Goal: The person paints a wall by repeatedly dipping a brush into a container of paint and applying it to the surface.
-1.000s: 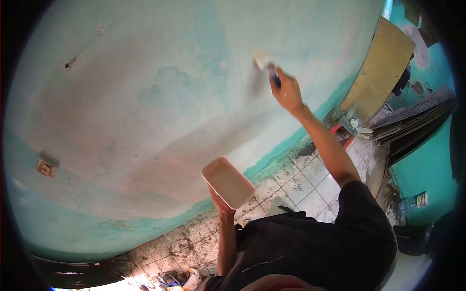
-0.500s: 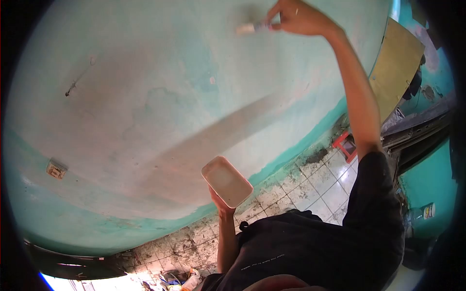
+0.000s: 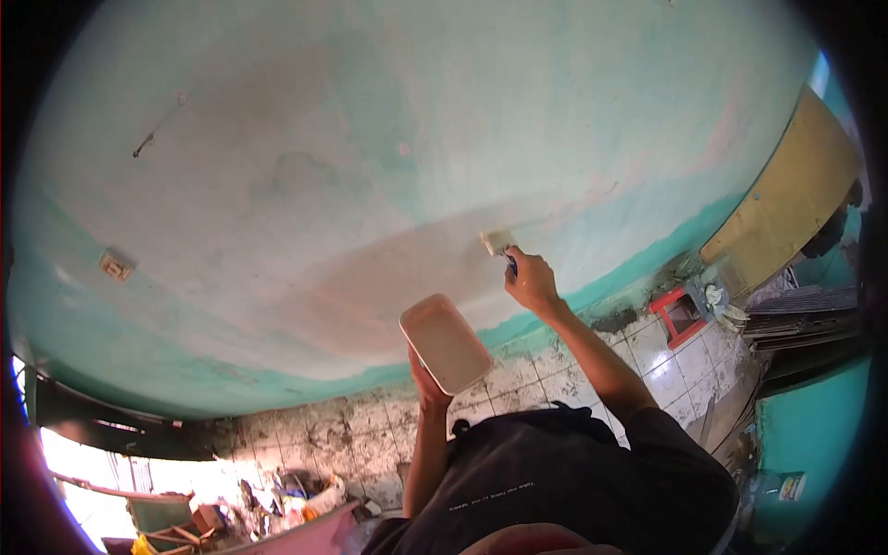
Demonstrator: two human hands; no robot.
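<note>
Person brushing a pale, patchy wall, tray in the other hand.

The right hand [image 3: 532, 282] is closed in a fist around the blue handle of a small paintbrush [image 3: 499, 243]. Its pale bristles press against the wall [image 3: 388, 139], low down and just above the turquoise band that runs along the wall's foot. The left hand [image 3: 427, 384] is raised in front of the chest, fingers wrapped under one end of a white rectangular tray [image 3: 447, 344], which it holds tilted, open side towards the wall, below and to the left of the brush. A wall socket [image 3: 117, 265] sits far left. A red stool [image 3: 680, 313] stands on the stained tiled floor [image 3: 573, 370], near a yellowish board [image 3: 805, 199] that leans at the right.
</note>
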